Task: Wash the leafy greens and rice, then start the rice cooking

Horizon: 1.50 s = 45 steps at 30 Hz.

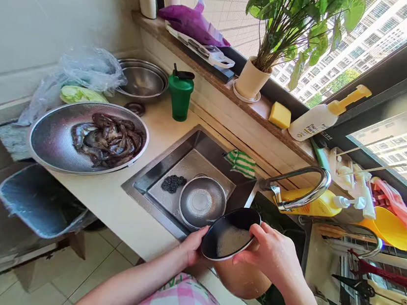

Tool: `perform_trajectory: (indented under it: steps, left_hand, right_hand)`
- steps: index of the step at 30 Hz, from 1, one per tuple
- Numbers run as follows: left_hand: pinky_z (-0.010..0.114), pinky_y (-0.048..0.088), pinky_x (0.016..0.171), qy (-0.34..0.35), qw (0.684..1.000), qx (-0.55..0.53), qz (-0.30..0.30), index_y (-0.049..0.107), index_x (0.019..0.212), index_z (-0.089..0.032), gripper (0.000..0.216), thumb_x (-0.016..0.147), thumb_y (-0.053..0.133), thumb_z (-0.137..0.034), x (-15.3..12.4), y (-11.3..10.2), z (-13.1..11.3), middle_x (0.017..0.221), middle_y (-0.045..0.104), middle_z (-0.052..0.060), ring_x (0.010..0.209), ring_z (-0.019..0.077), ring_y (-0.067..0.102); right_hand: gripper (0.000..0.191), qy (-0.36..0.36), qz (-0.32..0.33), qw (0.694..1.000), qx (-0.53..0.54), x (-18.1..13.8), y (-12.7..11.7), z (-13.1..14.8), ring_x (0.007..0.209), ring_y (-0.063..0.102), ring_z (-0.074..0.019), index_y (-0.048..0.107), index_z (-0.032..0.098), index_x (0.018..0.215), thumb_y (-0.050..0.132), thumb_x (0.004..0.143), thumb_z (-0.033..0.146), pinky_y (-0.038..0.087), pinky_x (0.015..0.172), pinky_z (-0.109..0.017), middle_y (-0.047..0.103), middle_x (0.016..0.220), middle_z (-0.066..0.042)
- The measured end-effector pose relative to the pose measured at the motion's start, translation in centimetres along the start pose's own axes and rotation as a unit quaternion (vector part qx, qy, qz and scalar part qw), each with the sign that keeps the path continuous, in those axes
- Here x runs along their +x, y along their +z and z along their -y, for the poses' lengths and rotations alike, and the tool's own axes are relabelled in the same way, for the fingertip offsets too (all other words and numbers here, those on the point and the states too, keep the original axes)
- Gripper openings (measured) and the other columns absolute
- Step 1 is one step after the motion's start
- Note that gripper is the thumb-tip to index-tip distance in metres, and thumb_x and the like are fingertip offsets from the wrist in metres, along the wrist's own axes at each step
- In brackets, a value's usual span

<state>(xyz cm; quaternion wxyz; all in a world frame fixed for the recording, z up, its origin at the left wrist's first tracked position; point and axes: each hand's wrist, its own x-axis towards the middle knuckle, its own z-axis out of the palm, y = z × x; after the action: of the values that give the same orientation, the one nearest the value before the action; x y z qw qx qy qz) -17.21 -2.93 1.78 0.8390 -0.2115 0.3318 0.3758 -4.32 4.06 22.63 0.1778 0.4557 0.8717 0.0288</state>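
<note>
A black pot [229,233] with a copper-coloured outside, holding white rice grains, is tilted over the front edge of the steel sink [156,176]. My left hand [192,244] grips its near rim on the left. My right hand [273,252] is wrapped over its right rim with fingers curled. A small steel strainer bowl [202,201] sits in the sink just beyond the pot, beside a dark scouring pad [173,183]. The curved tap [303,184] reaches over the sink from the right.
A large steel colander of raw shrimp [106,138] stands on the counter at left, with a steel bowl [142,79], a plastic bag of greens [80,83] and a green bottle [180,95] behind it. A bin [39,201] stands below. A potted plant [273,37], sponge [280,115] and soap bottles line the sill.
</note>
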Motion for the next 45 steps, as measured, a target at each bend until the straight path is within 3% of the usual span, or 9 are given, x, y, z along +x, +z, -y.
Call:
perform_trajectory:
  steps: [10, 24, 29, 35, 43, 45]
  left_hand:
    - [0.04, 0.046, 0.089, 0.002, 1.0, 0.008, -0.006, 0.06, 0.112, -0.014, 0.037, 0.086, 0.052, -0.038, 0.9, -0.9, 0.2, 0.077, 0.074, 0.005, 0.076, 0.0218, 0.069]
    - [0.049, 0.041, 0.094, 0.019, 0.999, 0.022, 0.027, 0.063, 0.106, -0.017, 0.043, 0.07, 0.07, -0.04, 1.3, -1.5, 0.5, 0.102, 0.072, 0.011, 0.106, 0.0302, 0.061]
    - [0.053, 0.038, 0.095, -0.006, 0.998, 0.051, 0.043, 0.064, 0.102, -0.014, 0.044, 0.072, 0.064, -0.046, 1.3, -1.5, 0.6, 0.1, 0.072, 0.014, 0.107, 0.0336, 0.059]
    - [0.049, 0.036, 0.098, -0.01, 0.998, 0.05, 0.028, 0.063, 0.103, -0.014, 0.037, 0.079, 0.058, -0.042, 0.9, -1.2, 0.5, 0.099, 0.072, 0.012, 0.106, 0.0292, 0.06]
    - [0.052, 0.037, 0.097, 0.0, 0.997, 0.079, 0.021, 0.064, 0.098, -0.015, 0.033, 0.083, 0.051, -0.041, 0.5, -0.9, 0.4, 0.092, 0.073, 0.011, 0.099, 0.0287, 0.063]
    - [0.053, 0.038, 0.095, 0.034, 0.993, 0.105, 0.033, 0.064, 0.098, -0.014, 0.035, 0.082, 0.053, -0.043, 0.6, -1.0, 0.5, 0.093, 0.073, 0.011, 0.099, 0.03, 0.063]
  right_hand:
    - [0.045, 0.007, 0.02, 1.0, 0.004, 0.1, 0.0, 0.2, 0.065, 0.063, -0.0205, 0.058, 0.022, 0.078, 0.049, 0.077, 0.066, 0.03, 0.051, -0.028, 0.061, 0.071, -0.003]
    - [0.041, 0.015, 0.034, 0.999, 0.006, 0.5, -0.3, 0.6, 0.065, 0.064, -0.0212, 0.058, 0.022, 0.077, 0.053, 0.076, 0.063, 0.03, 0.051, -0.028, 0.062, 0.071, -0.003]
    - [0.042, 0.022, 0.035, 0.999, 0.006, 0.6, -0.3, 0.7, 0.066, 0.065, -0.0219, 0.058, 0.023, 0.077, 0.053, 0.075, 0.064, 0.029, 0.051, -0.029, 0.062, 0.071, -0.002]
    - [0.044, 0.022, 0.034, 0.999, 0.001, 0.5, -0.3, 0.9, 0.066, 0.065, -0.0218, 0.058, 0.022, 0.078, 0.051, 0.076, 0.065, 0.03, 0.051, -0.029, 0.063, 0.071, -0.002]
    - [0.044, 0.022, 0.031, 0.999, 0.005, 0.4, -0.3, 1.0, 0.066, 0.064, -0.0211, 0.058, 0.022, 0.078, 0.05, 0.077, 0.066, 0.031, 0.051, -0.028, 0.063, 0.071, -0.002]
    - [0.044, 0.023, 0.029, 0.999, 0.007, 0.3, -0.3, 0.9, 0.065, 0.064, -0.0209, 0.058, 0.022, 0.077, 0.051, 0.076, 0.066, 0.031, 0.051, -0.028, 0.063, 0.071, -0.003]
